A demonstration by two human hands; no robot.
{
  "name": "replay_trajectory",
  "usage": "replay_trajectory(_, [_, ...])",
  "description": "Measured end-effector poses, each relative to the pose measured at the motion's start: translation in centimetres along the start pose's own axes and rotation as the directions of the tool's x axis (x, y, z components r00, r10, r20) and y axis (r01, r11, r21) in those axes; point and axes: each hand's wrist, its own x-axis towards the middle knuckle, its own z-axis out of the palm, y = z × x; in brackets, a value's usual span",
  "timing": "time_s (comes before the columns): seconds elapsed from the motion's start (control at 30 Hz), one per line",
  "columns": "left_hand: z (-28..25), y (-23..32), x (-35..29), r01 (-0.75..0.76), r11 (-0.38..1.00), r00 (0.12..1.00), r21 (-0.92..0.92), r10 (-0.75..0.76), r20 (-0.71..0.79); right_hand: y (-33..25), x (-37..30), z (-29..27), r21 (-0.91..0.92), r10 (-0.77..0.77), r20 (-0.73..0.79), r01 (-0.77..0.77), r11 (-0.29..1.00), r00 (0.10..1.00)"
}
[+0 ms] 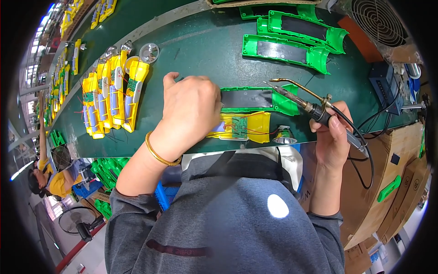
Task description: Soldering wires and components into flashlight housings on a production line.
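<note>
My right hand is wrapped round the handle of a soldering iron, with a thin curved brass tube fixed along it and a black cable. Its tip points left, above a green plastic half-shell with a dark inner panel. Curled into a closed shape, my left hand covers the left ends of that shell and of a yellow casing; whatever its fingers grip is hidden. The casing lies nearer to me, bearing a green circuit board, a blue-violet cell and red wires. A small lamp reflector sits off its right end.
Several yellow casings with cells and clear lenses lie at left. More green shells are stacked at the far right. A fan, a dark blue box and cardboard boxes stand right. Another person works far left.
</note>
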Motion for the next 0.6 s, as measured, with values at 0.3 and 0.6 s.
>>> replay_trajectory(0.3, [-1.5,-1.4,-0.4,0.128,0.946,0.991,-0.297,-0.108,0.08,0.3,0.1,-0.3,0.01,0.01,0.013,-0.011,1.0,1.0])
replay_trajectory(0.6, [-1.3,2.9,-1.9,-0.109,0.938,0.968,-0.33,0.024,-0.251,1.4,0.7,1.2,0.091,-0.002,-0.023,0.004,0.996,1.0])
